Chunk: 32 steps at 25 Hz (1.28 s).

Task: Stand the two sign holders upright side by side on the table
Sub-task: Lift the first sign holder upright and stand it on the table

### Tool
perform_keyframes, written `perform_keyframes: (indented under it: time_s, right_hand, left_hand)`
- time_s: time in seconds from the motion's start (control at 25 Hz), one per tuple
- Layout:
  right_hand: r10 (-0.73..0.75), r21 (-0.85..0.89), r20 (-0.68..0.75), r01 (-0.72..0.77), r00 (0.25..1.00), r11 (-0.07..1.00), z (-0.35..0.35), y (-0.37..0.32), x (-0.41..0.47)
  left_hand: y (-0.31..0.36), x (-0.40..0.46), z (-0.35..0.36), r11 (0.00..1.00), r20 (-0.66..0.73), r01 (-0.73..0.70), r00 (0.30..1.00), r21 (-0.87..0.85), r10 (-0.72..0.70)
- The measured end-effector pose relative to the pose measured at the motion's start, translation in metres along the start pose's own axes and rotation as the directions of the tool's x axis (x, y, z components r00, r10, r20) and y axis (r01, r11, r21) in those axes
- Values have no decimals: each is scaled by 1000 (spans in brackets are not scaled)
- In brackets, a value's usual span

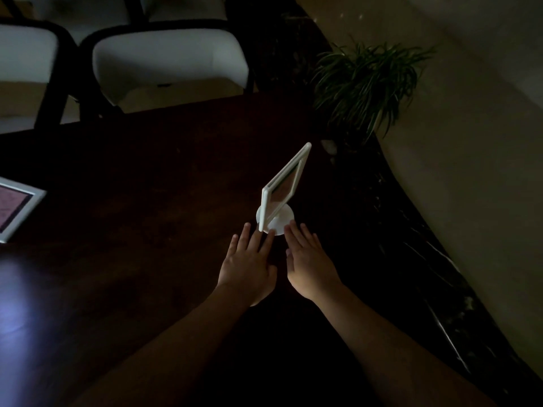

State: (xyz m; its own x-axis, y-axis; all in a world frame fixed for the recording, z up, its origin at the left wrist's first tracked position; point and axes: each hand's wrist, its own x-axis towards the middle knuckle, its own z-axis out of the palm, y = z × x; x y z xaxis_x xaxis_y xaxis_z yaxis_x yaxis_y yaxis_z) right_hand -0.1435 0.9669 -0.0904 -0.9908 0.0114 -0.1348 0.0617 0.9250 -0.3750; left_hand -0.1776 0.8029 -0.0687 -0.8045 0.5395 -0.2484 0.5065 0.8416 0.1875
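One sign holder point(280, 192) stands upright on the bench point(147, 177), both hands, left hand point(248, 267) and right hand point(310, 267), just before its base with fingers point(296, 233) spread and empty, so a careless nudge could tip it, while the second holder point(16, 208) lies flat far to its left.

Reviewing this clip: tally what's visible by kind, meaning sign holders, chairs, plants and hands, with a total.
Sign holders: 2, one upright on its round base, one lying flat at the table's left edge
Chairs: 2, pale seats behind the table
Potted plants: 1
Hands: 2, left hand, right hand, both open
Total: 7
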Motion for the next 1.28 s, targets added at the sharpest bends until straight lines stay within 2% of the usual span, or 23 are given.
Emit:
perform_keyframes:
  time_s: [0.32,0.56,0.88,1.28]
  right_hand:
    - [-3,-12,-5,3,1000,1000,-5,8,11]
    - [-13,-68,72,18,997,998,-2,-9,26]
    - [17,-78,91,-10,996,997,3,-27,36]
    - [-15,-77,142,26,990,997,-14,-23,34]
  left_hand:
    - [2,16,1,1000,-15,11,1000,-15,-12]
    - [-15,9,0,998,-31,61,998,-28,-62]
    - [-33,8,-3,996,-23,84,996,-8,-84]
    - [-42,-2,-4,994,-40,108,993,15,-108]
